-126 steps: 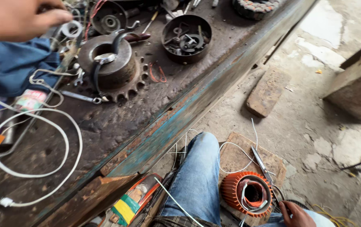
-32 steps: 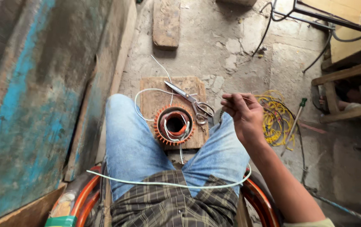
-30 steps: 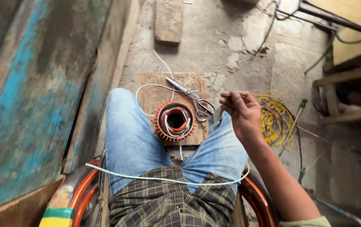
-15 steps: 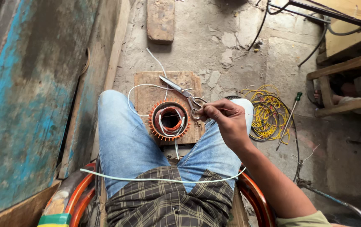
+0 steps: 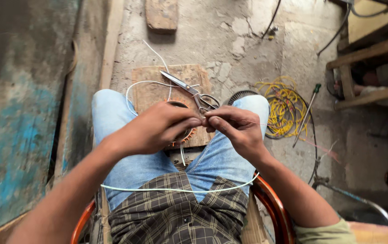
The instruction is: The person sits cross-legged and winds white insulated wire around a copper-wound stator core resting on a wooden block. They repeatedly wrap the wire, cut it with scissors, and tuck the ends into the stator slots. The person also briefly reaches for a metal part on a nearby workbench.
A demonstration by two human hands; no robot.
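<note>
The left hand (image 5: 155, 129) covers most of the orange wound coil (image 5: 185, 134), leaving only a sliver of its rim in sight. Whatever the fingertips (image 5: 205, 122) pinch is too thin to make out. The scissors (image 5: 189, 90) lose their handles behind the right hand (image 5: 237, 129). Both forearms run off the bottom edge.

Left hand (image 5: 155, 129) entered, fingertips now meeting right hand (image 5: 234, 129) above stator (image 5: 182, 135).

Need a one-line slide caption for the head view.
Seated person's left hand and right hand meet fingertip to fingertip above a motor stator, with scissors on the wooden board.
</note>
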